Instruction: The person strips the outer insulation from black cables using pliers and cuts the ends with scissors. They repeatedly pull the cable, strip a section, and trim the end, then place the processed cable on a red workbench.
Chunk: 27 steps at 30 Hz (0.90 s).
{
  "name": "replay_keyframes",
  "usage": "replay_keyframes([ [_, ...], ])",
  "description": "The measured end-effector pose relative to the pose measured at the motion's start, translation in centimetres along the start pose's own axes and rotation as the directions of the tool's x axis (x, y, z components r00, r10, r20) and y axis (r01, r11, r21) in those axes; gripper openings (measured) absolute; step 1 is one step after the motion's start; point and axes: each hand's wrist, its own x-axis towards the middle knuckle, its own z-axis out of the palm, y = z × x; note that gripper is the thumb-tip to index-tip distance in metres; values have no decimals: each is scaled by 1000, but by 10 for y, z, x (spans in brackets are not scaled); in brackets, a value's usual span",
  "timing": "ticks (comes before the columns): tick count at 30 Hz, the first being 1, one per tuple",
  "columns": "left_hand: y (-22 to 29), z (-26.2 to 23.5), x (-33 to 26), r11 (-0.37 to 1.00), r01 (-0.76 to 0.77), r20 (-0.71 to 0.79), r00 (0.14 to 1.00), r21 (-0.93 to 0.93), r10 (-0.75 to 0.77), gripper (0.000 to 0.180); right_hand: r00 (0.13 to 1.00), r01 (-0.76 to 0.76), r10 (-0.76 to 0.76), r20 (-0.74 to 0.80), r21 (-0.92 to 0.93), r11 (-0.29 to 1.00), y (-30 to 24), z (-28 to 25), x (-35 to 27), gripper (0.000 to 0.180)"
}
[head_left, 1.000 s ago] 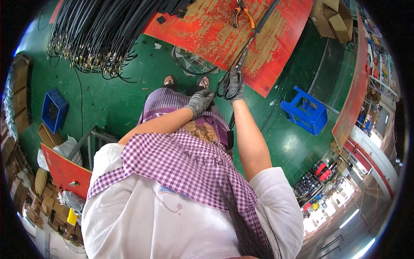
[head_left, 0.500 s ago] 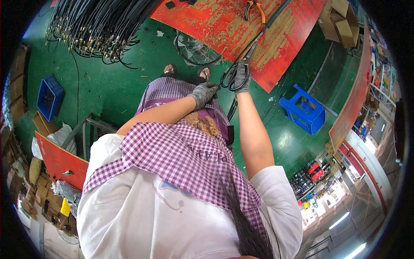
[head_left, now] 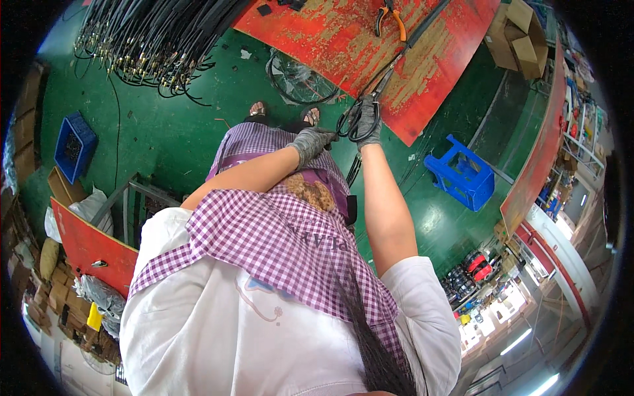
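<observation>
My right hand (head_left: 368,125), in a grey glove, is closed around a bundle of thin black cables (head_left: 354,125) at the corner of the red worktable (head_left: 429,79). The cables curl into loops about my fingers. From there the bundle runs up and away across the worn tabletop, and loose strands hang below my wrist. My left hand (head_left: 312,145), also gloved in grey, is closed in front of my apron, its fingertips beside the loops. What those fingers pinch is too small to make out.
Pliers (head_left: 391,21) with orange and black handles lie on the worktable. Many black cables with brass-coloured ends (head_left: 155,56) hang at the far left. A blue stool (head_left: 462,173) stands right, a blue crate (head_left: 74,146) left, and a cardboard box (head_left: 518,43) at the far right.
Both hands stay almost in place, the left fingertips slightly closer to the cable loops. The whole view has shifted a little.
</observation>
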Motion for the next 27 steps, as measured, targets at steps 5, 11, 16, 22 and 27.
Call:
replay_keyframes([
  [5, 8, -16, -7, 993, -79, -58, 995, 92, 85, 17, 985, -113, 140, 105, -231, 966, -20, -43, -40, 11],
  [11, 13, -30, -18, 990, -141, -89, 986, 21, 142, 22, 813, -373, 572, 113, -653, 659, -38, -76, -100, 22],
  [16, 21, -28, -28, 956, -216, -100, 966, 198, 239, 26, 701, -467, 649, 296, -498, 731, -37, -45, -95, 18],
  [22, 21, -26, -34, 944, -292, -121, 943, 156, 312, 30, 685, -669, 701, 198, -211, 713, -33, -22, -79, 35],
  [27, 21, -24, -30, 957, -229, -132, 958, 176, 254, 26, 674, -618, 712, 196, -379, 689, -36, -20, -77, 36],
])
